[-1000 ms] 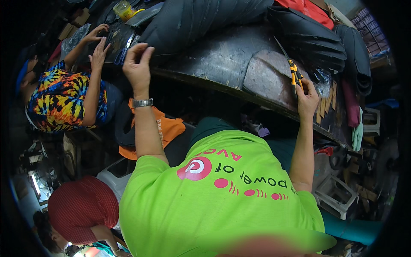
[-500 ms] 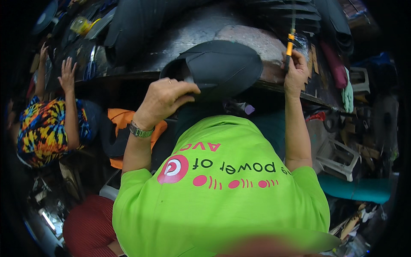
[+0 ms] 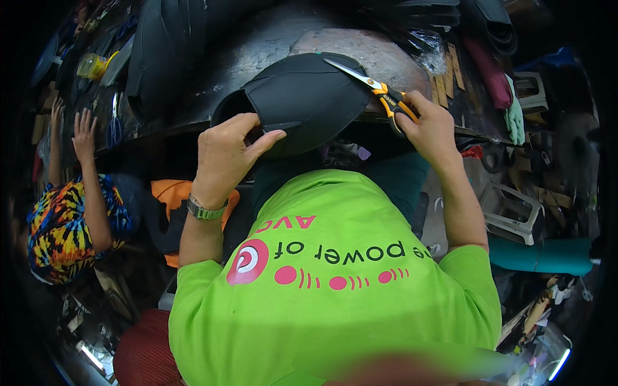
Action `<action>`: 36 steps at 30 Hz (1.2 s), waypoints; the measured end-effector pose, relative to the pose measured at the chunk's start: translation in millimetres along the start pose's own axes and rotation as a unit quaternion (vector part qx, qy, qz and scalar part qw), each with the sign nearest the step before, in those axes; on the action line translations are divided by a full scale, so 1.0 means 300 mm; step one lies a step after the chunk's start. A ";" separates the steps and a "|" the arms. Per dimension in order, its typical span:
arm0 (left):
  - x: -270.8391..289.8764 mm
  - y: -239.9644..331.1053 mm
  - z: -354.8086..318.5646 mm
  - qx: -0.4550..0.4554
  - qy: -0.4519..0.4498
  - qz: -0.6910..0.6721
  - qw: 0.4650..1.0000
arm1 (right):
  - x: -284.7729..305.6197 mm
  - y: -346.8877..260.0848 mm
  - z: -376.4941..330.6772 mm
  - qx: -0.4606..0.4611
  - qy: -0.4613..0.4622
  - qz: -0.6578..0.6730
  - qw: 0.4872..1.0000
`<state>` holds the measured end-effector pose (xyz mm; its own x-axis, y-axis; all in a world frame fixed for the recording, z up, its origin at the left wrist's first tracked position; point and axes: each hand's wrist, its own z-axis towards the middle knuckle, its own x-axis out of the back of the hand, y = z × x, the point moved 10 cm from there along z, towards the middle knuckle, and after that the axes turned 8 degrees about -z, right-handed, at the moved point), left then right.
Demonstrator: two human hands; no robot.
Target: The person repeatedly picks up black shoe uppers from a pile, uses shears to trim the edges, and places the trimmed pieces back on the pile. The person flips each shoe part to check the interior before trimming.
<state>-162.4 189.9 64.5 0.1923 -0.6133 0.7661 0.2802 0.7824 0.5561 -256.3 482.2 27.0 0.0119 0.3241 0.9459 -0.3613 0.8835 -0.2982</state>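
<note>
A black curved, hollow piece of sheet material (image 3: 315,96) with seam lines lies at the near edge of the worktable, its open end toward the left. My left hand (image 3: 228,154), with a metal watch on the wrist, is closed at its near left edge, thumb and fingers pinching there beside a small narrow flap. In my right hand (image 3: 428,125) is a pair of scissors (image 3: 381,88) with orange-and-black handles. The blades look closed and point up and left, over the right part of the black piece. My right fingers wrap the handles.
More black panels (image 3: 164,58) stand at the back left of the worktable (image 3: 257,48). Wooden strips (image 3: 449,74) and a pale green glove (image 3: 514,116) are on the right. Another person's hand (image 3: 84,135) is at the left, near blue-handled scissors (image 3: 114,128). A grey stool (image 3: 512,209) stands at right.
My right hand has turned the scissors from pointing upward to pointing left, over the black piece. My left hand still grips that piece's edge. The view has shifted slightly.
</note>
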 end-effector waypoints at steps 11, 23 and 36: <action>0.042 -0.018 -0.064 0.120 0.024 -0.053 0.991 | 0.023 0.142 -0.153 -0.069 -0.083 0.019 0.994; 0.039 -0.037 -0.096 0.144 0.042 -0.101 0.984 | -0.023 0.007 -0.099 -0.061 -0.091 -0.023 0.994; 0.063 -0.064 -0.115 0.186 0.064 -0.168 0.966 | -0.071 -0.068 -0.094 -0.058 -0.093 -0.027 0.994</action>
<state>-131.8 159.4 57.3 0.2714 -0.8291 0.4888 -0.0055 0.5065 0.8622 -223.0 466.8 9.5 -0.1490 0.2169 0.9648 -0.2550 0.9342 -0.2494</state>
